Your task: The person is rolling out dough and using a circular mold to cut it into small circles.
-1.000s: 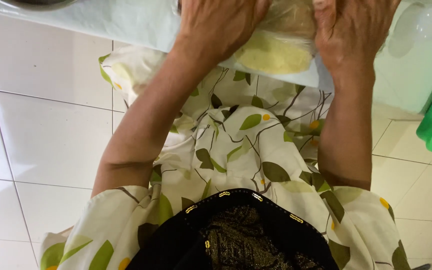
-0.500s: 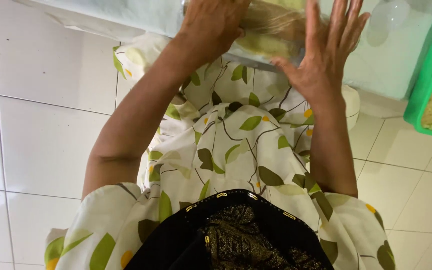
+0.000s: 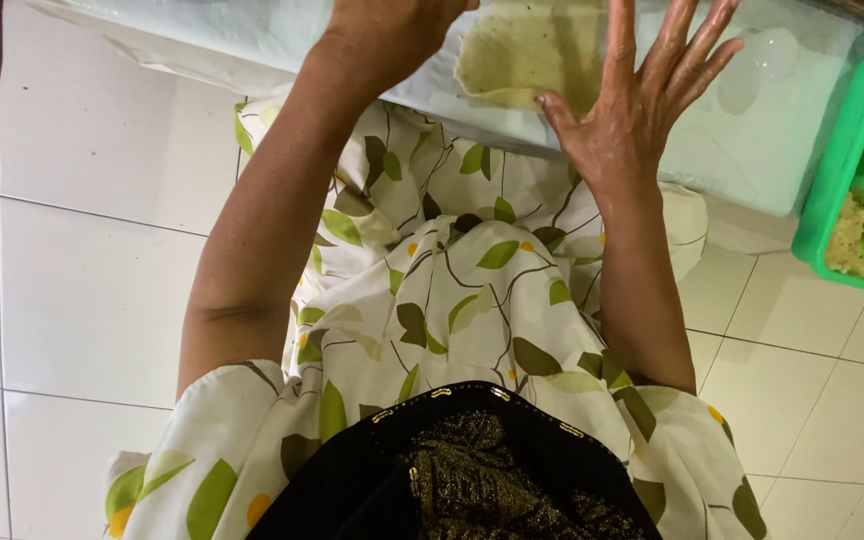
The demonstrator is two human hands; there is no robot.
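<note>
Left hand (image 3: 392, 30) is cut off by the top edge, so can't tell what its fingers are doing. Next to it, the flat pale dough sheet (image 3: 527, 55) lies on a plastic-covered surface (image 3: 752, 140) above white floor tiles (image 3: 92, 260). Right hand (image 3: 642, 95) is spread wide open, thumb touching the dough's edge. Far right: a green tub (image 3: 842, 170) of crumbly filling.

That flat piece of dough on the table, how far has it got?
The pale dough sheet already lies pressed thin and flat on the light table cover. In hand: the left hand rests at its edge, the right hand spread open beside it. The crumbly filling in the green tub sits apart, not yet on the dough.
</note>
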